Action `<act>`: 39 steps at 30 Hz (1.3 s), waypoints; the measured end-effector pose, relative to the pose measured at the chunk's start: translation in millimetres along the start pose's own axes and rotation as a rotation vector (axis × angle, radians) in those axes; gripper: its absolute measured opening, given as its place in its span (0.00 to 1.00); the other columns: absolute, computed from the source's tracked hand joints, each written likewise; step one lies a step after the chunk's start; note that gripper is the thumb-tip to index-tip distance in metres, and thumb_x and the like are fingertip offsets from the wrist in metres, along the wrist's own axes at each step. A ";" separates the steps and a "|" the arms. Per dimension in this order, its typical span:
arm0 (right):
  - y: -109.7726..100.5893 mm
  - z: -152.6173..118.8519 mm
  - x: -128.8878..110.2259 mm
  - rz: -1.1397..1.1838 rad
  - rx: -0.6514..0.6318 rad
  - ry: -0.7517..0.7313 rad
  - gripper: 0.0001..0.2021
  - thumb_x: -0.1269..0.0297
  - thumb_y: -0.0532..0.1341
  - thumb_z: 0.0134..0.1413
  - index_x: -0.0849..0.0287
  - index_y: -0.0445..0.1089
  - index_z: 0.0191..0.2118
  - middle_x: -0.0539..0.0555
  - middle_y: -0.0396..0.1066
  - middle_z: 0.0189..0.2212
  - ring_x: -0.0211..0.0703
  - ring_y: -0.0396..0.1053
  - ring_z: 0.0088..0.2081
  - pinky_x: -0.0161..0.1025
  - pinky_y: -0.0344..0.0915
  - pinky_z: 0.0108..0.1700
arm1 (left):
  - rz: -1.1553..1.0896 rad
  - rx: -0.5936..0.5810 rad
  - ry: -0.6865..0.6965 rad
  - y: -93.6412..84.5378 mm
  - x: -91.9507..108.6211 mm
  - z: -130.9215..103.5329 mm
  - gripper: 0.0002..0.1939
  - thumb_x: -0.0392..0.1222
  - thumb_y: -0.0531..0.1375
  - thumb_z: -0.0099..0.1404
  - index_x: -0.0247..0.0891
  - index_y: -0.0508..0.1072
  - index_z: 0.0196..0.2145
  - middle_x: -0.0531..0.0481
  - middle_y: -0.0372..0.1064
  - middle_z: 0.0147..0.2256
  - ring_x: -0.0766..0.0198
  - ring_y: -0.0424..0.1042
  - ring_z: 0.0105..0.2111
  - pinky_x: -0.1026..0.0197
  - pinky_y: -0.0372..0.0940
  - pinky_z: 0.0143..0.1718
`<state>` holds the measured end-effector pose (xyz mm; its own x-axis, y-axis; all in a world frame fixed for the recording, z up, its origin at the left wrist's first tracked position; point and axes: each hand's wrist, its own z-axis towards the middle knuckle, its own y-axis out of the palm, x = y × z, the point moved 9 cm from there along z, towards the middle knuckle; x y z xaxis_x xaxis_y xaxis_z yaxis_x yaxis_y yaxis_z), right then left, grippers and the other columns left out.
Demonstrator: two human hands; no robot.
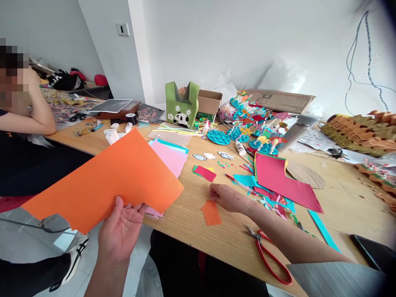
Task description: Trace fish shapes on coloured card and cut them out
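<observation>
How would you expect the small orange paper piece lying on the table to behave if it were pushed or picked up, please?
The small orange paper piece looks thin and flat, so it is probably very light and floppy. On the smooth wooden table it would likely slide rather than roll. The right hand touches its top edge; lifting it may need a fingernail under an edge.

Orange sheet (108,181) in left hand (119,231); right hand (227,198) on orange scrap (211,213)

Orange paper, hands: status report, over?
Left hand grips big orange sheet. Right hand touches small orange piece on table. Red scissors lie near right forearm.
</observation>
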<state>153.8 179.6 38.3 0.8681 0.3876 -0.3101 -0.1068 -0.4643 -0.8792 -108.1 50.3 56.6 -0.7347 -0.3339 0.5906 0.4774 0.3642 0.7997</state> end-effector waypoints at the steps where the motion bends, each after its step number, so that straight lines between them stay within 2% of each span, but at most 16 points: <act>1: -2.1 1.6 -0.1 -0.007 -0.010 -0.008 0.05 0.72 0.58 0.53 0.59 0.70 0.36 0.55 0.74 0.37 0.43 0.70 0.39 0.35 0.58 0.35 | -0.002 0.002 0.001 -1.9 0.9 0.2 0.04 0.41 0.61 0.64 0.43 0.73 0.30 0.53 0.75 0.30 0.56 0.74 0.44 0.50 0.71 0.46; 5: -10.3 2.7 2.2 -0.026 -0.049 -0.002 0.04 0.67 0.60 0.55 0.59 0.69 0.37 0.56 0.74 0.37 0.46 0.70 0.39 0.36 0.58 0.36 | -0.005 0.020 -0.007 -10.8 4.3 0.9 0.03 0.40 0.62 0.62 0.42 0.73 0.30 0.55 0.74 0.29 0.59 0.75 0.40 0.52 0.73 0.43; 9: -5.4 -7.9 -0.9 -0.016 -0.111 0.000 0.11 0.60 0.65 0.51 0.59 0.69 0.38 0.56 0.74 0.38 0.47 0.70 0.39 0.37 0.60 0.37 | 0.001 0.042 -0.015 -19.7 7.0 1.0 0.02 0.39 0.62 0.63 0.41 0.73 0.31 0.56 0.73 0.27 0.61 0.74 0.36 0.53 0.73 0.42; 12: 2.2 -14.3 -2.0 -0.006 -0.124 0.018 0.10 0.65 0.66 0.50 0.60 0.69 0.38 0.56 0.73 0.40 0.45 0.69 0.40 0.36 0.60 0.39 | 0.012 0.033 -0.016 -20.7 7.0 1.8 0.01 0.40 0.62 0.62 0.42 0.74 0.33 0.56 0.73 0.28 0.61 0.74 0.36 0.53 0.73 0.42; 15: 9.0 -14.6 0.7 0.008 -0.132 0.057 0.08 0.69 0.65 0.49 0.61 0.69 0.37 0.56 0.72 0.39 0.44 0.69 0.39 0.35 0.60 0.36 | 0.025 0.007 -0.018 -18.1 5.4 3.6 0.03 0.41 0.63 0.61 0.41 0.74 0.30 0.55 0.74 0.28 0.60 0.74 0.37 0.53 0.73 0.42; 20: 11.7 -10.6 2.1 0.024 -0.120 0.078 0.03 0.70 0.63 0.50 0.59 0.69 0.33 0.54 0.73 0.36 0.43 0.68 0.36 0.34 0.58 0.33 | 0.015 -0.001 -0.030 -18.9 3.5 5.6 0.01 0.39 0.63 0.61 0.42 0.74 0.33 0.56 0.74 0.29 0.61 0.74 0.36 0.53 0.73 0.41; 29: 11.4 -7.2 0.5 0.018 -0.097 0.059 0.01 0.69 0.61 0.53 0.59 0.69 0.31 0.54 0.73 0.35 0.43 0.69 0.37 0.35 0.59 0.35 | 0.012 -0.001 -0.034 -19.6 4.7 5.7 0.03 0.40 0.65 0.60 0.44 0.75 0.34 0.56 0.75 0.29 0.59 0.75 0.36 0.53 0.73 0.40; 35: 0.2 -2.4 -0.7 -0.003 -0.124 0.010 0.02 0.70 0.59 0.55 0.58 0.68 0.34 0.54 0.73 0.35 0.43 0.69 0.36 0.36 0.59 0.35 | 0.038 0.023 -0.052 -23.9 3.2 7.9 0.03 0.40 0.65 0.59 0.41 0.74 0.32 0.55 0.75 0.28 0.60 0.75 0.35 0.55 0.74 0.38; 39: -10.4 3.7 6.3 -0.018 -0.120 0.018 0.03 0.68 0.58 0.57 0.57 0.69 0.36 0.54 0.74 0.36 0.45 0.70 0.38 0.37 0.59 0.36 | 0.024 0.073 -0.062 -29.0 3.6 7.3 0.02 0.38 0.61 0.62 0.42 0.74 0.33 0.56 0.76 0.29 0.61 0.75 0.36 0.55 0.73 0.41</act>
<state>158.6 189.9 44.1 0.8780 0.3830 -0.2870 -0.0332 -0.5495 -0.8348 -128.0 44.9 34.7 -0.7532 -0.2707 0.5995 0.4601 0.4346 0.7742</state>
